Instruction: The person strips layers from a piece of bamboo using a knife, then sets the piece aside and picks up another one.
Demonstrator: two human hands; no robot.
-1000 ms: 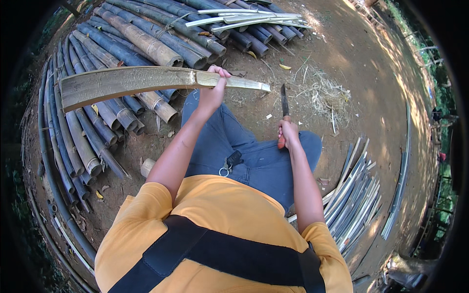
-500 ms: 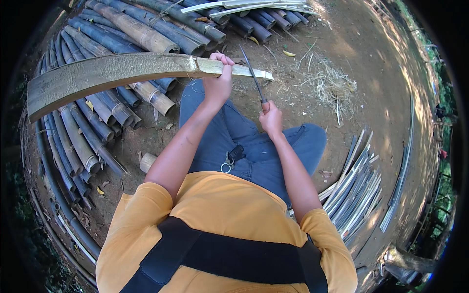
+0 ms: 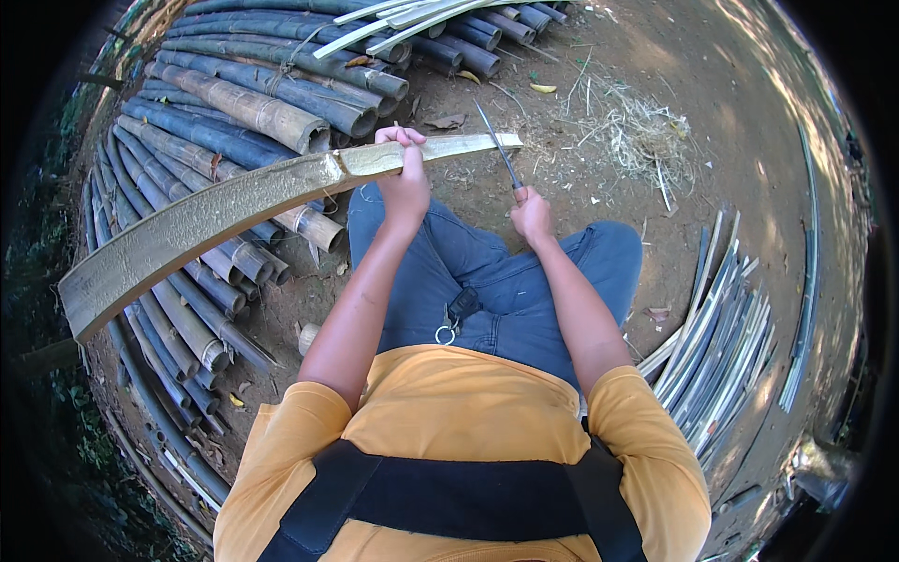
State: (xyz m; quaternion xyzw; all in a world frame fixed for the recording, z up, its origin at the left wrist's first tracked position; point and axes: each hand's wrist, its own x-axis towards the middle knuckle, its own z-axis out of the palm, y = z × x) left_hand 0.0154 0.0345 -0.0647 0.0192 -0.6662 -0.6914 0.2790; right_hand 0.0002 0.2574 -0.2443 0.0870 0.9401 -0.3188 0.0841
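In the head view, the left hand is gripping a split bamboo slat near its narrow end, fingers closing around it; the slat is slanting across above the bamboo poles, its broad end lying toward the left. The right hand is clasping a knife by its handle, the blade crossing the slat's narrow tip; whether they are touching, I cannot tell. Pale shavings are lying on the ground beyond, and thin bamboo strips are resting at the right.
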